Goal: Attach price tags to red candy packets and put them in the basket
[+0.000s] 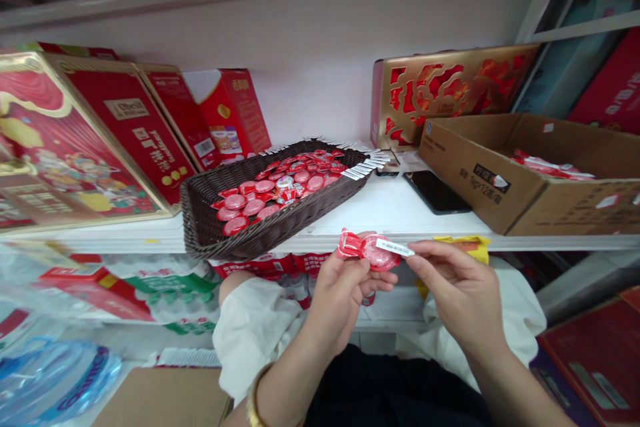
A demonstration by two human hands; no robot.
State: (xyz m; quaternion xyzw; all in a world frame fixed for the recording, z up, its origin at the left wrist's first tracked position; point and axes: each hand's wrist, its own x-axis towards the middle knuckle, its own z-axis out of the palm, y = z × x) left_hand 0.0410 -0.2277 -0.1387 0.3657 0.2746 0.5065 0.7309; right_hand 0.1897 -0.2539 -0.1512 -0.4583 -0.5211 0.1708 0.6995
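Observation:
My left hand (340,293) is closed on a small red wrapped snack packet (367,250), held just below the white shelf's front edge. My right hand (457,290) pinches a narrow white label sticker (395,248) that lies across the packet. A dark brown wicker basket (210,227) sits on the shelf up and to the left of my hands, tilted over the edge, holding several of the same red round packets (280,190). More white label strips (367,163) lie along the basket's far right rim.
A white shelf (390,213) carries red gift boxes (100,140) at left, a gold and red box (445,90) at the back, a dark phone (437,190) and an open cardboard carton (525,173) with red packets at right. Bagged goods (160,287) fill the lower shelf.

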